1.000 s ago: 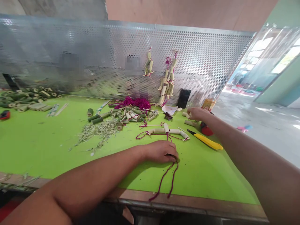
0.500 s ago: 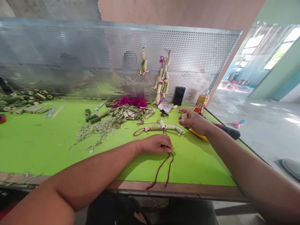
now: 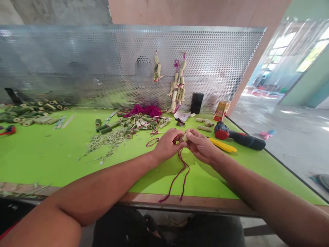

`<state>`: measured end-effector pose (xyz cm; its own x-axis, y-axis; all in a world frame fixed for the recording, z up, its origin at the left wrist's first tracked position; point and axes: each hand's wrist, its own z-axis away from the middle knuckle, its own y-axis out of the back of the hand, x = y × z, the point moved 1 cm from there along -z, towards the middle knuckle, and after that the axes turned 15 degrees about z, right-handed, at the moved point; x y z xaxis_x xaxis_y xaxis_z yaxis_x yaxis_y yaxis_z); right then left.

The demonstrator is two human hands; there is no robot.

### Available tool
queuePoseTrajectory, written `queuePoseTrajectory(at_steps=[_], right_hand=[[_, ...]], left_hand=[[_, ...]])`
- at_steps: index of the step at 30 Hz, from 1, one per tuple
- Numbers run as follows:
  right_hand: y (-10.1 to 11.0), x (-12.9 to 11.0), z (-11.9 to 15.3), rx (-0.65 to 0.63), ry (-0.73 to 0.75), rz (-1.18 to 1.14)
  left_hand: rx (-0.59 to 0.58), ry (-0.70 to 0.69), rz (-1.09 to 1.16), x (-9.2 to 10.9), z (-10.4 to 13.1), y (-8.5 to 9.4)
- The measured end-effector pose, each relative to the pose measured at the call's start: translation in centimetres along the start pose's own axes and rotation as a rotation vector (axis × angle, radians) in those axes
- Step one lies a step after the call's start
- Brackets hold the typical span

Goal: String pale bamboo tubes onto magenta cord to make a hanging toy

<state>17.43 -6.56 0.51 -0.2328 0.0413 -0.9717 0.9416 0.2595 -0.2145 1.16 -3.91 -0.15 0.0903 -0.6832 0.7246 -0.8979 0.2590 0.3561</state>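
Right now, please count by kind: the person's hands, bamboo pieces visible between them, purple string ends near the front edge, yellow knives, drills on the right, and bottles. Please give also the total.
Hands: 2 (left hand, right hand)
Bamboo piece: 1
String ends: 2
Yellow knife: 1
Drill: 1
Bottle: 1
Total: 8

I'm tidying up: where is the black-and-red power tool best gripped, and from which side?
Probably around the middle of its long black handle, from the right: the power tool lies along the table, bulky head leftward, handle pointing right.
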Motion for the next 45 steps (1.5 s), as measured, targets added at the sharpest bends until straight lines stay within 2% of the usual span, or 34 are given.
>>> queuePoseTrajectory(at_steps=[5, 9, 11, 14, 16, 18, 23, 26, 29, 31, 36, 40, 42, 45], right_hand=[[0.6, -0.5, 0.2, -0.057, 0.0, 0.149], [2.5, -1.2, 0.3, -0.072, 0.067, 0.677], [3.1, -1.5, 0.5, -0.129, 0.063, 0.927], [3.2, -1.7, 0.8, -0.215, 0.009, 1.146], [2.9, -1.8, 0.9, -0.219, -0.015, 1.253], [2.6, -1.9, 0.9, -0.191, -0.062, 1.292], [3.0, -1.8, 0.5, -0.049, -0.232, 1.141], [3.4, -1.9, 0.3, 0.009, -0.21, 1.151], [3.5, -1.9, 0.4, 0.035, -0.182, 1.149], [3.3, -2.0, 0.5, 0.043, -0.169, 1.124], [3.2, -2.0, 0.5, 0.066, -0.117, 1.067], [3.6, -2.1, 0.3, 0.086, -0.097, 0.98], [3.9, -2.1, 0.2, 0.102, -0.076, 0.949], [4.3, -2.3, 0.2, 0.116, -0.043, 0.89]], left_hand=[[-0.048, -0.075, 0.022, -0.5, -0.5, 0.9], [-0.149, -0.092, 0.003, -1.2, -0.8, 1.0], [-0.22, -0.102, 0.013, -1.5, -0.8, 0.9], [-0.341, -0.063, 0.083, -1.6, -0.7, 1.1], [-0.38, -0.095, 0.104, -1.2, -0.9, 1.6], [-0.423, -0.165, 0.104, -0.6, -1.1, 2.2], [-0.805, -0.212, 0.038, 1.0, -1.1, 2.9], [-0.999, -0.193, -0.011, 1.6, -0.5, 2.4], [-1.106, -0.147, 0.0, 1.8, 0.0, 1.7], [-1.118, -0.13, 0.041, 1.7, 0.1, 1.2], [-0.986, -0.128, 0.112, 1.3, 0.1, 0.2], [-0.953, -0.067, 0.164, 1.2, 0.0, -0.2], [-0.89, -0.013, 0.213, 1.0, -0.2, 0.0], [-0.707, 0.12, 0.202, 0.8, -0.6, 0.7]])
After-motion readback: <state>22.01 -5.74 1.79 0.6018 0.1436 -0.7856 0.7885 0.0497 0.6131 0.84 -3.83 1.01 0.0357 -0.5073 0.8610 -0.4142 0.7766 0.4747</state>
